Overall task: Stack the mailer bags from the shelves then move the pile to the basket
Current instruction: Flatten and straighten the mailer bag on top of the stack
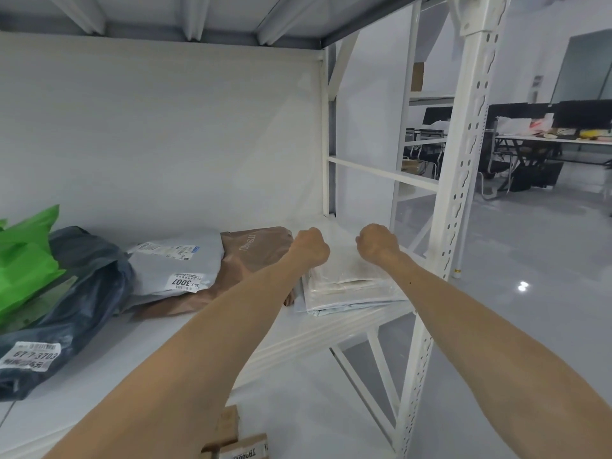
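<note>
In the head view, the pile of pale mailer bags (351,293) lies at the right end of the shelf (165,346), at about 5 o'clock from the picture centre. The left hand (311,247) and right hand (377,243) are over its far edge, knuckles toward the camera. The fingers bend away out of sight, so I cannot tell whether they pinch the pile.

The brown mailer (255,250), grey mailer (178,263), dark bag (76,293) and green bag (23,260) wait at 8 o'clock. I think it is best to square the slippery pile first, then add the flat bags one by one.
</note>
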